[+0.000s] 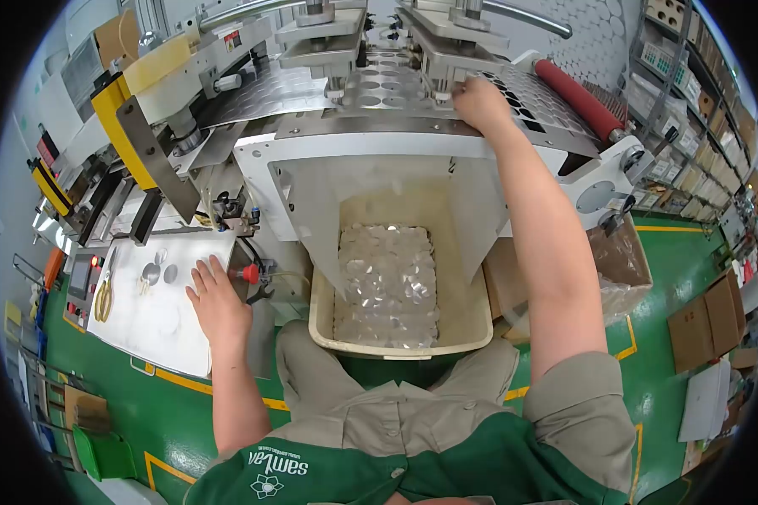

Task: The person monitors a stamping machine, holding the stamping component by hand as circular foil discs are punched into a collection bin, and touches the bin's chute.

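Left hand (220, 305) on a white tabletop (147, 337), scissors (103, 300) to its left; right hand (481, 103) at a machine (370, 125); bin (477, 324) between both.

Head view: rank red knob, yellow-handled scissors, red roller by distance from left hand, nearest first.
1. Red knob: just up-right of the left hand.
2. Yellow-handled scissors: off to the left.
3. Red roller: far upper right.

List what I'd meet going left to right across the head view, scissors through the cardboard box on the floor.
Scissors → left hand → clear pieces in the bin → right hand → red roller → cardboard box.
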`<state>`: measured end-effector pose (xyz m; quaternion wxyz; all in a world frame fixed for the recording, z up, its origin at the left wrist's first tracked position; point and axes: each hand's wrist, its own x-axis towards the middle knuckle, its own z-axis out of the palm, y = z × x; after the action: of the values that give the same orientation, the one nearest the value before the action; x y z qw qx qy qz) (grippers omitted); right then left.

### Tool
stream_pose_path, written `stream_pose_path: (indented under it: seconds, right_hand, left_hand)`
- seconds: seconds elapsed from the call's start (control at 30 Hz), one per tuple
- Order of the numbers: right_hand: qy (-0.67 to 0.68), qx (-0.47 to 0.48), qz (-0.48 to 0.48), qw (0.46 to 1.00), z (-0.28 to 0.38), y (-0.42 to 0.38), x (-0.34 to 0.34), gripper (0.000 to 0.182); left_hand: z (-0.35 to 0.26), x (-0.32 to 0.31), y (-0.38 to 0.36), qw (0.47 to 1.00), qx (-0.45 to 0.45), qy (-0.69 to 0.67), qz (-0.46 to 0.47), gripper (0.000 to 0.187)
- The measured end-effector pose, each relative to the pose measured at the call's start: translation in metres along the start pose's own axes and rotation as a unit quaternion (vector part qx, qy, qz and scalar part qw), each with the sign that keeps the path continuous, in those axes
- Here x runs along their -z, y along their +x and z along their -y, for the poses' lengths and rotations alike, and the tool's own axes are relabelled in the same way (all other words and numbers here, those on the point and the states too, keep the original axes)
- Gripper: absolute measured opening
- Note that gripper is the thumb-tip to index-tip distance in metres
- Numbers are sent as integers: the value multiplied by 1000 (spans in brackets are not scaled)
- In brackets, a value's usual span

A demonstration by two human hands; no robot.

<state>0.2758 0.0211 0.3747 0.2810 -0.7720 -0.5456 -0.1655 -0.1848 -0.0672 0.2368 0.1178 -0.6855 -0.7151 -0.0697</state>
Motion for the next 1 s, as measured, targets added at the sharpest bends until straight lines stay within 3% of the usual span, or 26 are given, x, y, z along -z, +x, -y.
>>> stream_pose_path:
  seconds: [0.1,0.17,0.27,0.4,0.47,0.57,0.67,0.73,0.87,0.93,1.0]
  right_hand:
    - [51,-44,-64,996,6,1,5,32]
    - [8,5,8,1000,-1,2,-2,32]
    - [35,-37,-16,999,9,-2,13,31]
    - [27,9,-22,999,-2,2,-4,30]
    - [49,-40,-45,997,9,-2,11,31]
    - [46,8,-14,999,-6,1,-9,29]
    - [57,-33,-79,995,7,-2,6,29]
    - [21,2,-7,1000,2,-2,5,35]
    - [45,-37,-59,997,6,1,6,36]
    - [16,-6,9,1000,-2,4,-3,33]
    - [35,-15,-1,999,-1,2,1,32]
  left_hand:
    - [1,-2,-1,1000,-7,1,-6,82]
    - [5,-13,2,1000,-6,-2,-25,83]
    - [3,-5,1,1000,-8,-4,-15,85]
    - [3,-7,1,1000,-7,-5,-13,85]
    - [3,-8,1,1000,-4,3,-16,84]
    - [5,-14,2,1000,-6,2,-28,84]
    - [5,-14,3,1000,-5,1,-24,83]
    - [2,-5,1,1000,-5,-5,-15,84]
    - [2,-2,1,1000,-4,0,-7,85]
    - [3,-7,1,1000,-6,-7,-19,84]
    - [3,-6,0,1000,-8,-5,-21,83]
